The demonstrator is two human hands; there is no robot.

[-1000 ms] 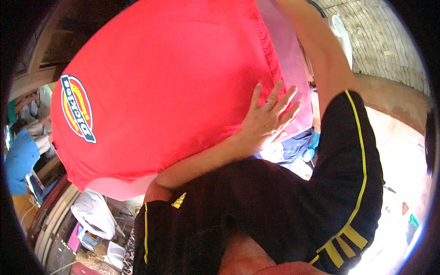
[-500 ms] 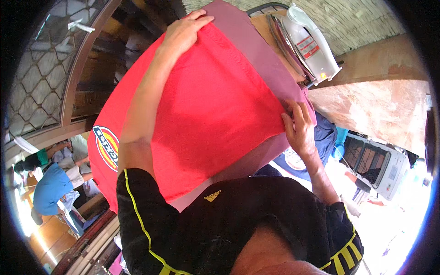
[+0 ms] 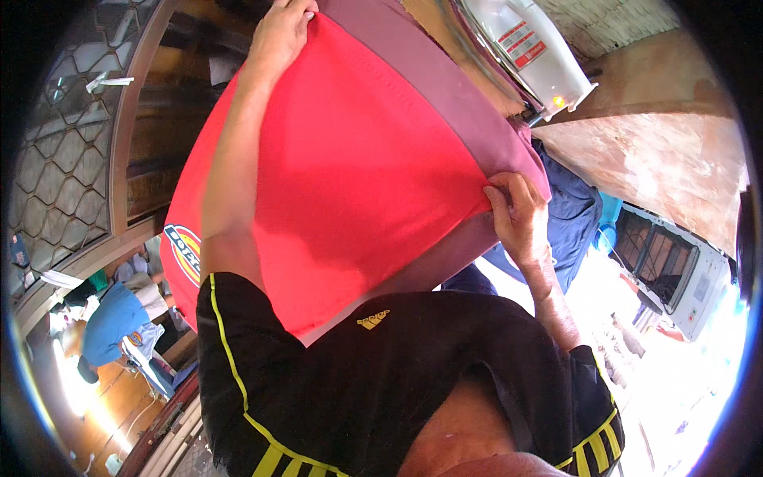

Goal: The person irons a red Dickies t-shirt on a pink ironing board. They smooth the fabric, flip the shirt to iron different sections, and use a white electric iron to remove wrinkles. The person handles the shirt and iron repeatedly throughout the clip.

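Note:
A red cloth garment (image 3: 366,183) with a round printed emblem at its left lies spread over a maroon-covered ironing board (image 3: 445,87). At the far corner of the garment, my left hand (image 3: 280,36) is closed with the fabric pinched in its fingers. My right hand (image 3: 518,213) pinches the right corner near the board's edge, thumb and fingers together. Between the two hands the far edge of the cloth runs fairly straight. A white steam iron (image 3: 528,56) with an orange light rests beyond the board's right side, touched by neither hand.
Dark blue cloth (image 3: 568,215) hangs to the right below the board. Beyond it stands a white-framed appliance (image 3: 675,270). A metal lattice (image 3: 67,151) runs along the left. At lower left, a person in a blue shirt (image 3: 115,322) bends over some work.
My left hand has gone from lying fairly flat on the cloth to pinching its far corner, further up and left. My right hand's fingers have closed on the right corner. The view has shifted slightly.

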